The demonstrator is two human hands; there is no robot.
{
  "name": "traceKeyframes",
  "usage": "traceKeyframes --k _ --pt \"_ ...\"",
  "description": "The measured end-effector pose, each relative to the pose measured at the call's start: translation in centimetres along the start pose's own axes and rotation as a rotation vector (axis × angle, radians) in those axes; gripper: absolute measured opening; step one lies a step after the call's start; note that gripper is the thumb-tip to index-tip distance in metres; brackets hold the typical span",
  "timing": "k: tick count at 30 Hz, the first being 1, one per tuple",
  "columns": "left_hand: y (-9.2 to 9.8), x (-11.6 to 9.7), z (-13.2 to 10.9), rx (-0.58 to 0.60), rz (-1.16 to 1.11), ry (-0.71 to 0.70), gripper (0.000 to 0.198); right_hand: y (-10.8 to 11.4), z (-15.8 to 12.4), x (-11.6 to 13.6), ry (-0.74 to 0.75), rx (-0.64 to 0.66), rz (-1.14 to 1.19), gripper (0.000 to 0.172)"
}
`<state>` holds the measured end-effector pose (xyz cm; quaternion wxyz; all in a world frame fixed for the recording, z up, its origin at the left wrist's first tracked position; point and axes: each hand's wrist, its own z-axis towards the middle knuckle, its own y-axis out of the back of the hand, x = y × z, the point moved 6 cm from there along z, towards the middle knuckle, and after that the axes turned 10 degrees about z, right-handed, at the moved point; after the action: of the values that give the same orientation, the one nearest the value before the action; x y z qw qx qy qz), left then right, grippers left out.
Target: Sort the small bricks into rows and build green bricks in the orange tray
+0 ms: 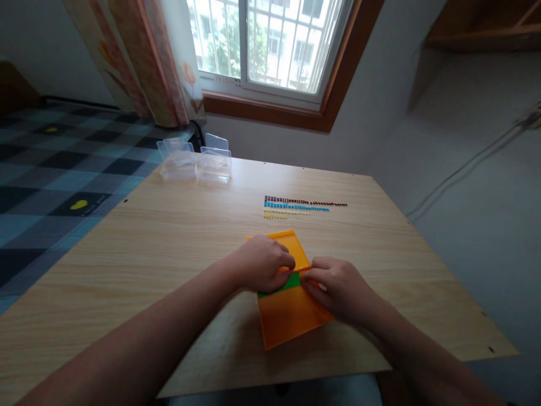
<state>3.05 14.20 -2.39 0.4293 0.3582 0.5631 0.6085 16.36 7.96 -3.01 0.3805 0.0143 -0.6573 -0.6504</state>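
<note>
An orange translucent plastic case sits near the front of the table, turned at a slant. Across its middle runs a green strip, partly covered by my fingers. My left hand rests over the case's far left part, its fingers curled and closed on the case beside the green strip. On the right side my right hand pinches the case's edge at the end of the strip. What lies under the fingertips of both hands is hidden.
Beyond the case, small pieces lie in rows: dark brown, blue, pale and yellow. Clear plastic boxes with raised lids stand at the table's far left corner. A checked bed is to the left.
</note>
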Motion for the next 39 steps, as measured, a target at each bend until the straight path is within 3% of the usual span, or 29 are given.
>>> traceKeyframes --k 6,13,20,39 --pt "0.2 -0.2 0.0 -0.024 0.009 -0.016 0.019 -0.2 0.0 -0.7 -0.055 -0.030 -0.074 0.023" --pt "0.2 -0.1 0.0 -0.030 0.011 -0.011 0.018 0.7 -0.1 -0.9 -0.074 -0.069 0.012 0.021" --pt "0.2 -0.2 0.0 -0.012 0.034 -0.013 0.018 0.3 -0.2 -0.9 -0.063 -0.006 0.043 0.020" --pt "0.3 -0.2 -0.1 -0.050 0.029 -0.004 0.017 0.1 -0.1 -0.9 -0.069 -0.006 0.051 0.021"
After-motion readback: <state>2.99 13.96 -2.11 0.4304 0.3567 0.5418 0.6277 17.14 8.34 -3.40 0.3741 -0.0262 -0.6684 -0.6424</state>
